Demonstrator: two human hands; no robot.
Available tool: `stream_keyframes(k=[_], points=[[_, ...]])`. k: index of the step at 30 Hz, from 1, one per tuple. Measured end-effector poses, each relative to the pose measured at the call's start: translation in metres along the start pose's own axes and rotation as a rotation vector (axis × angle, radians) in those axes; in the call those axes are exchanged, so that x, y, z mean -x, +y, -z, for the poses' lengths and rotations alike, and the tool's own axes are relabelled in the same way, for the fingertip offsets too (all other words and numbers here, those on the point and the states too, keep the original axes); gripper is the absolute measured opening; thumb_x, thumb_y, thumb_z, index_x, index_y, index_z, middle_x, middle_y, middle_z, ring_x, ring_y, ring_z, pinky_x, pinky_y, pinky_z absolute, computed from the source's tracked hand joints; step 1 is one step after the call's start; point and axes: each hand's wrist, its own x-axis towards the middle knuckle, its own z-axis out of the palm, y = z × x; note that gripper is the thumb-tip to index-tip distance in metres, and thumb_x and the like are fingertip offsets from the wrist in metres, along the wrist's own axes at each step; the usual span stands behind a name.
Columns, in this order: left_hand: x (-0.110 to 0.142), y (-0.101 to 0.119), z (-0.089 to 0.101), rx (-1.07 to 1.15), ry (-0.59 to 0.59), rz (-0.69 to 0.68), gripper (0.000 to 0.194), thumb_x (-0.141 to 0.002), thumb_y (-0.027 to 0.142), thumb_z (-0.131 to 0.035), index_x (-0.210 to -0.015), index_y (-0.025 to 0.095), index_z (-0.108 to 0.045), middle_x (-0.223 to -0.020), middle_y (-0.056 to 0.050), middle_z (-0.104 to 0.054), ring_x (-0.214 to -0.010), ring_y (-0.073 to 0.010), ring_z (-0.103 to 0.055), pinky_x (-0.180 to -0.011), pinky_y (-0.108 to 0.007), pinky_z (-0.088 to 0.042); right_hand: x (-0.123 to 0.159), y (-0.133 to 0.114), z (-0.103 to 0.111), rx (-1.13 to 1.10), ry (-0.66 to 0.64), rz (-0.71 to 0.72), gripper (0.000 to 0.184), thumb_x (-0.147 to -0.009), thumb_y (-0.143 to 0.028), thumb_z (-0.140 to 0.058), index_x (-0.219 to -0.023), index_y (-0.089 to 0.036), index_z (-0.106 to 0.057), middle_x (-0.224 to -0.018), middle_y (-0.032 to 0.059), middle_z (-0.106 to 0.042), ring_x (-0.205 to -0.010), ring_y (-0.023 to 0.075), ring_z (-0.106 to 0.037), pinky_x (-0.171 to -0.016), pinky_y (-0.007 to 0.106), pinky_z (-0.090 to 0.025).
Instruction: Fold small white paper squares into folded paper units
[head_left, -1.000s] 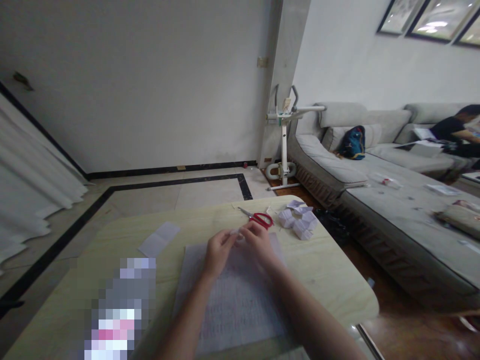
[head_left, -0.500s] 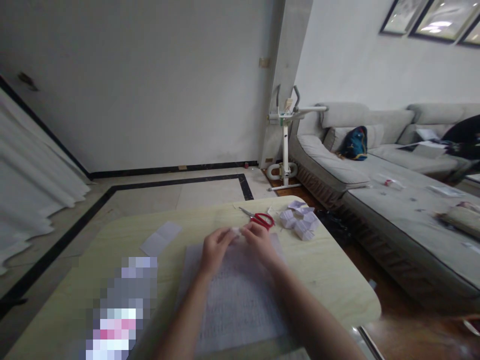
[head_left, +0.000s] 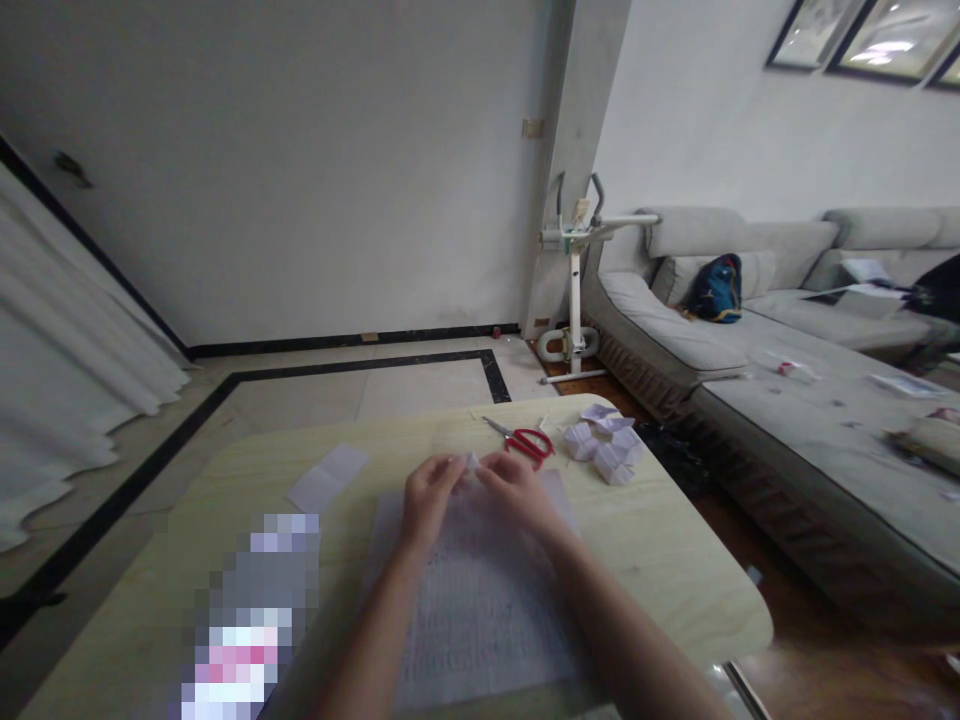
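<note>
Between my two hands is a small piece of white folded paper [head_left: 471,462], pinched from both sides by the fingertips. My left hand [head_left: 433,492] is closed on its left side, and my right hand [head_left: 516,487] is closed on its right. The fingers hide most of the paper. Beneath my hands and forearms lies a large sheet of paper [head_left: 480,620] with rows of writing. Just beyond my right hand rest red-handled scissors [head_left: 531,443], blades toward the far left. Several folded paper pieces [head_left: 615,460] sit in a cluster to the right of the scissors.
A creased paper strip [head_left: 328,478] lies at the left on the pale wooden table [head_left: 675,580]. Nearer to me is a pixelated object [head_left: 240,620]. A grey sofa [head_left: 810,440] stands at the right, with white exercise equipment [head_left: 574,290] behind the table.
The view has shifted slightly, so everything sits a little further right. My hands stay together on the folded paper, and its pointed tip now shows more clearly between the fingers.
</note>
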Motion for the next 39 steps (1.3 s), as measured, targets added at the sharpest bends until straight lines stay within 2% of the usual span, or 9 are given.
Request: stream_keyframes(k=[3,14,19,23,25,28,32,35,39], points=[[0.001,0.003,0.0,-0.042,-0.037,-0.047,0.025,-0.073,0.038,-0.065,-0.074,0.013,-0.064,-0.061,0.0,-0.062,-0.057,-0.0117,-0.056,-0.055,-0.02,-0.043,0.001,0.001,0.001,0.048,-0.04,0.021,0.023,-0.08,-0.038,-0.058,-0.074,-0.015,-0.06,-0.068,0.0009,-0.057,-0.063,0.0126,-0.052,-0.057,0.023,-0.038],[0.004,0.003,-0.002,-0.158,-0.108,-0.139,0.026,-0.076,0.039,-0.061,-0.075,0.014,-0.067,-0.072,-0.003,-0.064,-0.071,-0.0156,-0.059,-0.066,-0.023,-0.045,0.0,0.002,-0.002,0.023,0.004,0.056,0.023,-0.082,-0.035,-0.058,-0.072,-0.016,-0.063,-0.065,0.0006,-0.06,-0.061,0.0122,-0.053,-0.055,0.022,-0.038],[0.002,0.005,0.0,-0.066,-0.065,-0.046,0.028,-0.078,0.041,-0.057,-0.074,0.014,-0.063,-0.066,-0.003,-0.064,-0.063,-0.0151,-0.059,-0.06,-0.023,-0.045,-0.001,-0.007,0.004,0.061,0.053,0.031,0.02,-0.081,-0.033,-0.057,-0.077,-0.015,-0.066,-0.072,0.003,-0.063,-0.067,0.0139,-0.056,-0.06,0.024,-0.041],[0.003,0.007,0.001,-0.044,-0.222,0.014,0.028,-0.077,0.041,-0.058,-0.07,0.014,-0.061,-0.057,0.001,-0.056,-0.054,-0.0121,-0.053,-0.053,-0.021,-0.041,-0.004,-0.007,0.014,0.015,0.152,0.006,0.02,-0.08,-0.031,-0.057,-0.088,-0.016,-0.066,-0.081,0.0044,-0.065,-0.072,0.0147,-0.057,-0.063,0.025,-0.043],[0.006,0.008,-0.001,-0.052,-0.307,0.04,0.028,-0.077,0.04,-0.058,-0.069,0.014,-0.061,-0.055,0.002,-0.052,-0.052,-0.0107,-0.049,-0.05,-0.02,-0.037,-0.005,-0.004,0.017,-0.02,0.128,-0.014,0.021,-0.079,-0.031,-0.058,-0.092,-0.016,-0.066,-0.082,0.0039,-0.064,-0.069,0.0139,-0.056,-0.061,0.025,-0.043],[0.009,0.008,-0.003,-0.065,-0.356,0.056,0.029,-0.078,0.04,-0.057,-0.065,0.014,-0.059,-0.053,0.004,-0.046,-0.048,-0.0093,-0.043,-0.046,-0.02,-0.033,-0.005,-0.001,0.018,-0.084,0.049,-0.033,0.019,-0.076,-0.028,-0.06,-0.09,-0.017,-0.067,-0.076,0.0022,-0.063,-0.062,0.0122,-0.054,-0.058,0.024,-0.042],[0.01,0.007,-0.001,-0.085,-0.347,0.058,0.029,-0.078,0.039,-0.056,-0.062,0.015,-0.056,-0.05,0.005,-0.041,-0.045,-0.0084,-0.038,-0.043,-0.02,-0.028,-0.004,-0.002,0.017,-0.156,-0.025,-0.046,0.013,-0.075,-0.026,-0.06,-0.079,-0.016,-0.068,-0.066,0.0006,-0.06,-0.059,0.012,-0.052,-0.057,0.024,-0.041],[0.009,0.005,0.001,-0.084,-0.312,0.062,0.028,-0.078,0.038,-0.056,-0.063,0.015,-0.057,-0.048,0.005,-0.04,-0.044,-0.0084,-0.037,-0.042,-0.02,-0.027,-0.003,-0.004,0.015,-0.155,-0.043,-0.049,0.012,-0.074,-0.025,-0.06,-0.078,-0.016,-0.067,-0.069,0.001,-0.061,-0.063,0.0131,-0.054,-0.059,0.025,-0.042],[0.008,0.005,0.0,-0.072,-0.298,0.067,0.028,-0.076,0.041,-0.057,-0.069,0.014,-0.062,-0.051,0.004,-0.048,-0.045,-0.0095,-0.043,-0.044,-0.02,-0.033,-0.003,-0.003,0.015,-0.152,-0.043,-0.035,0.012,-0.073,-0.025,-0.06,-0.079,-0.016,-0.066,-0.072,0.001,-0.06,-0.067,0.0134,-0.054,-0.061,0.025,-0.042]])
